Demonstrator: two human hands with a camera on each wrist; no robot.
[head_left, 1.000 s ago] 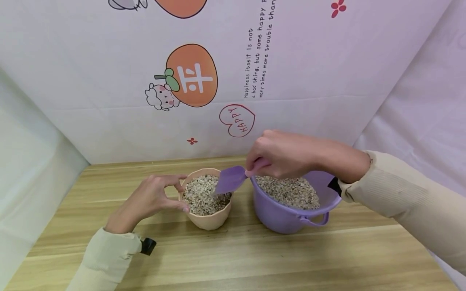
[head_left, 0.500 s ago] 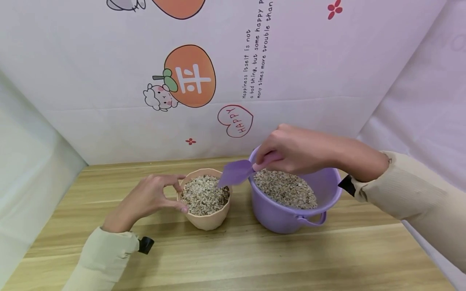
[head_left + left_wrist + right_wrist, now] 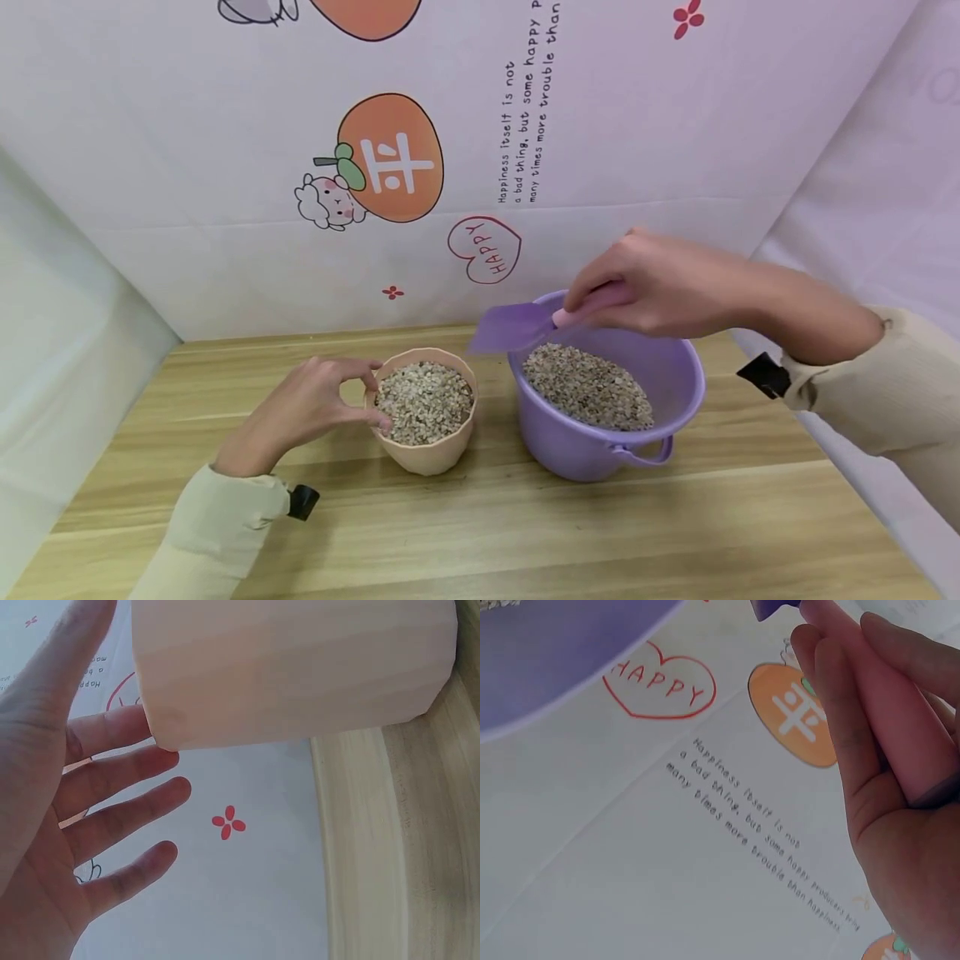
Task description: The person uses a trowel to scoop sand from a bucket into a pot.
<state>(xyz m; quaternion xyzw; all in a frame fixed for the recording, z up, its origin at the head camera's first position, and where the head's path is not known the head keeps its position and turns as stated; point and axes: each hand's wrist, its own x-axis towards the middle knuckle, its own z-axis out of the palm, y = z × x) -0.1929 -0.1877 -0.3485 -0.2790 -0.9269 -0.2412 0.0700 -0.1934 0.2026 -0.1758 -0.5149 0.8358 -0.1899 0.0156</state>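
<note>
A peach flowerpot, filled near its rim with pale gravel, stands upright on the table. My left hand holds its left rim between thumb and forefinger; in the left wrist view the other fingers spread out beside the pot wall. My right hand grips the pink handle of a small shovel with a purple blade. The blade is raised, tilted toward the pot, over the left rim of a purple bucket. No gravel shows on the blade.
Coarse gravel lies in the bucket, heaped toward its left side. The bucket's side handle points to the front. A white printed cloth hangs behind the wooden table.
My right hand has lifted the shovel up and to the right, from over the pot's gravel to above the bucket's rim. The left hand has stayed at the pot.
</note>
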